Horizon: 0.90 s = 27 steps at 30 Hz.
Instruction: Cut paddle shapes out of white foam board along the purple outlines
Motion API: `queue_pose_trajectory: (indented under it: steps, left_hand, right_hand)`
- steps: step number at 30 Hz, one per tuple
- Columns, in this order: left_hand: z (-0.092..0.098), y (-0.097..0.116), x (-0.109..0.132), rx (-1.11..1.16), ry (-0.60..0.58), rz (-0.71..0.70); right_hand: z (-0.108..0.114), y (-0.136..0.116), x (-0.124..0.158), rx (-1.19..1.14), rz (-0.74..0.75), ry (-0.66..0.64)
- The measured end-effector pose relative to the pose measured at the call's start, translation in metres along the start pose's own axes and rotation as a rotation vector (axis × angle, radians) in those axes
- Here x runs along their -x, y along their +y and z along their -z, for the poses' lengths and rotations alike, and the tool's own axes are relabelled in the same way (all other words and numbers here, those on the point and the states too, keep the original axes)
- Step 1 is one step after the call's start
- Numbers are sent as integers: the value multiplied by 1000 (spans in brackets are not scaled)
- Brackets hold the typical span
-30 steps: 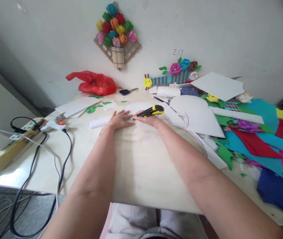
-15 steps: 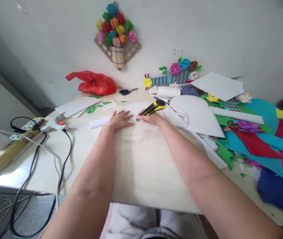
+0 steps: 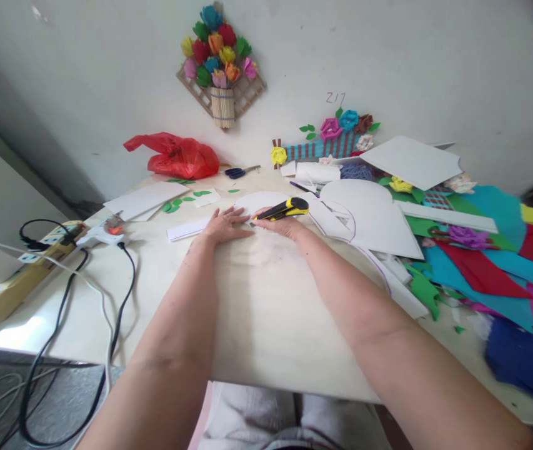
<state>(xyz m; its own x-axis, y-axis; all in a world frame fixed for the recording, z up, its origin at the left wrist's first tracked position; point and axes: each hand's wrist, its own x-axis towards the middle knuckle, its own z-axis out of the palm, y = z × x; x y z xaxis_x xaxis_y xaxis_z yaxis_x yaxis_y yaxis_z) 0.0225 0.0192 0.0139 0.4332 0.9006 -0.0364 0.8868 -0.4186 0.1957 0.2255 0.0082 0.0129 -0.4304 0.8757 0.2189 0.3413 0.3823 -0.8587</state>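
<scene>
My right hand (image 3: 281, 226) grips a yellow and black utility knife (image 3: 287, 208), whose blade end points left toward the fingertips of my other hand. Fingers spread, my left hand (image 3: 225, 225) lies flat across the edge of a white board piece (image 3: 260, 199) with a rounded top. The board rests on the table under both hands, and its near edge is partly hidden by them. A narrow white strip (image 3: 186, 230) with a purple line lies just left of my left hand.
White cut boards (image 3: 369, 212) and coloured sheets (image 3: 486, 262) crowd the right side. A red plastic bag (image 3: 177, 156) and scissors (image 3: 242, 172) lie at the back. Leftward are a power strip (image 3: 27, 269), a hot glue gun (image 3: 103, 232) and cables. Small green leaves (image 3: 172, 205) are scattered nearby.
My right hand has shifted slightly left with the utility knife, now tilted lower and nearer my left hand. My left hand has stayed in place.
</scene>
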Motion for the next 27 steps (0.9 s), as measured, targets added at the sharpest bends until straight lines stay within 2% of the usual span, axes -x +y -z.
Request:
queue_pose_trajectory:
  steps: [8, 21, 27]
  left_hand:
    - [1, 2, 0, -6, -4, -3]
    - [3, 3, 2, 2, -6, 1]
    - [2, 3, 2, 11, -3, 5]
  right_hand:
    - [-1, -1, 1, 6, -31, 3]
    - [10, -3, 5, -38, -90, 53]
    - [7, -6, 5, -38, -53, 40]
